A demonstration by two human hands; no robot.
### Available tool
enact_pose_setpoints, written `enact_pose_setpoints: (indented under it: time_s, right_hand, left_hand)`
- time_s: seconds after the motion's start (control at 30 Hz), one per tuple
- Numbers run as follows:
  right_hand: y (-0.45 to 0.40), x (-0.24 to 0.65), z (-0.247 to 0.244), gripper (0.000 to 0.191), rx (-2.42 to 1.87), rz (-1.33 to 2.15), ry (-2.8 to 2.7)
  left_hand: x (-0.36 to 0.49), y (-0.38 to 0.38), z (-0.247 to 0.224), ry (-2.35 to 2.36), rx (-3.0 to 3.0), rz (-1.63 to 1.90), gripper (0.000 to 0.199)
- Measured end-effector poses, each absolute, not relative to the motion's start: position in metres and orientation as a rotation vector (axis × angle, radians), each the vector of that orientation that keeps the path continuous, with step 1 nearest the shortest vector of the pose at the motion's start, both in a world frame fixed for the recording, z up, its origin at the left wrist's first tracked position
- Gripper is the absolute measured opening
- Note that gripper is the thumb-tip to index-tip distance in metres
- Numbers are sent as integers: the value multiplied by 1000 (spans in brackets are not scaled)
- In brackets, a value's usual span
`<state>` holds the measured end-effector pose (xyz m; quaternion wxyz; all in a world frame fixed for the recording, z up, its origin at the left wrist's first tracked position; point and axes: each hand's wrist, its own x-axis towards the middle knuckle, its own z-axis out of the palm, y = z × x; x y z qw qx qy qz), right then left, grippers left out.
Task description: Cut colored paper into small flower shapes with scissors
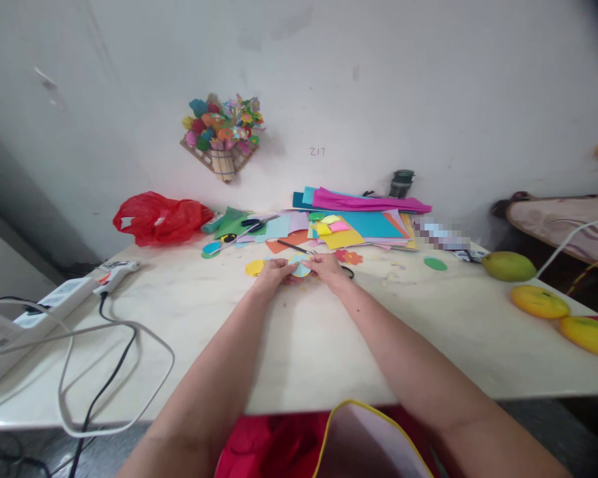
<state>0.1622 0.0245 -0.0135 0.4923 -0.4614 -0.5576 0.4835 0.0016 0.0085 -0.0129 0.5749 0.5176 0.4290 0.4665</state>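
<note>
My left hand (274, 273) and my right hand (327, 268) meet over the table, each pinching one side of a light blue paper flower cutout (299, 265). A yellow paper piece (254, 267) lies just left of my left hand. Beyond my right hand are red-orange paper flowers (349, 257), flat on the table. A dark loop like a scissors handle (347, 271) shows beside my right wrist; the rest is hidden. A thin dark pencil-like stick (294, 247) lies just behind the cutout.
Coloured paper sheets (373, 229) are piled along the wall. Dark-handled scissors (254, 226) and a red plastic bag (159, 218) sit at back left. Cables and a white power strip (62, 302) occupy the left edge. Several yellow-green fruits (508, 266) and a green paper disc (435, 264) are right.
</note>
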Motion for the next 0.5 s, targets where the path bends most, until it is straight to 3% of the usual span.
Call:
enact_pose_setpoints:
  time_s: [0.5]
  right_hand:
    - [25, 162, -16, 29, -1080, 1181, -1372]
  left_hand:
    - [0, 11, -16, 1016, 1233, 1072, 37]
